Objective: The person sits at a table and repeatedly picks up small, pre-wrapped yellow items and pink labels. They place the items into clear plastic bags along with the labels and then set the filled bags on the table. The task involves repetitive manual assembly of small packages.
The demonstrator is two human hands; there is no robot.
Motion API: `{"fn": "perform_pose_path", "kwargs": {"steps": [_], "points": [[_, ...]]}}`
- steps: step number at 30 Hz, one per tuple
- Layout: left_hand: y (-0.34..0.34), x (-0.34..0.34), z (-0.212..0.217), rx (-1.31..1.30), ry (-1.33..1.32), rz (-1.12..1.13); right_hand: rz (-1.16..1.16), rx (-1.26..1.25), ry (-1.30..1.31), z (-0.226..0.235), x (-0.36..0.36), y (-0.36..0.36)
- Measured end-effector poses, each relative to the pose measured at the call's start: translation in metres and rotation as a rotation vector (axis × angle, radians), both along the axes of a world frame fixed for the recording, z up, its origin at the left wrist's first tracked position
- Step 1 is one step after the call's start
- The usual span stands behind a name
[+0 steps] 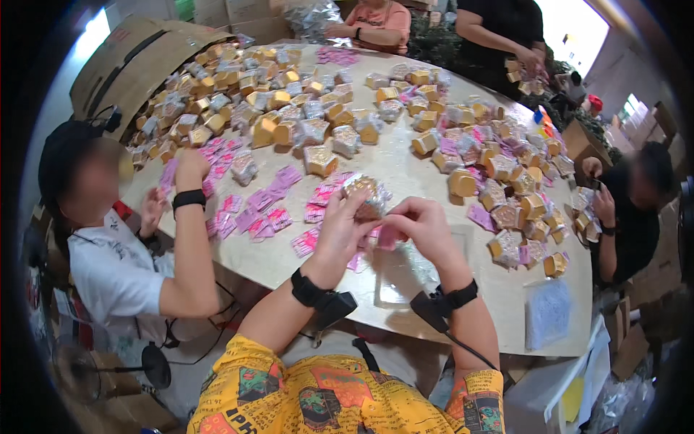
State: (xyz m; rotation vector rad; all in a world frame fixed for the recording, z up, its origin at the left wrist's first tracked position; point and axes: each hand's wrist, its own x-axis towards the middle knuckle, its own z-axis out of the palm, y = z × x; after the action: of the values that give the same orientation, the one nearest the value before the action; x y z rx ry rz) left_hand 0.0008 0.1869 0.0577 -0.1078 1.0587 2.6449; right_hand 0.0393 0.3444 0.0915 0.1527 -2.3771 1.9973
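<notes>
Above the near middle of the table, my left hand (337,233) is closed around a small gold box in clear wrap (369,197). Just to its right, my right hand (428,230) pinches a pink packet (388,237) between thumb and fingers, below the box. Whether the packet touches the box I cannot tell. Flat pink packets (306,241) lie left of my left hand. A clear plastic bag (419,264) lies under my right hand, by a flat clear-edged rectangle on the tabletop (347,304).
Wrapped gold boxes are heaped at the far left (264,130) and right (506,166). A large carton (130,69) lies tipped at the far left. A stack of clear bags (547,315) is near the right edge. Several people stand or sit around the table, one close on my left (116,253).
</notes>
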Motion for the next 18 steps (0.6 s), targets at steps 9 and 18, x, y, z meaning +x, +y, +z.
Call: {"fn": "perform_pose_path", "kwargs": {"steps": [9,18], "points": [[0.001,0.012,-0.010,-0.170,-0.008,-0.024,0.051,0.125,-0.077,-0.031,-0.010,0.007],[-0.012,0.013,-0.003,-0.480,0.097,-0.209,-0.309,0.091,0.065,0.011,-0.044,0.110]]}}
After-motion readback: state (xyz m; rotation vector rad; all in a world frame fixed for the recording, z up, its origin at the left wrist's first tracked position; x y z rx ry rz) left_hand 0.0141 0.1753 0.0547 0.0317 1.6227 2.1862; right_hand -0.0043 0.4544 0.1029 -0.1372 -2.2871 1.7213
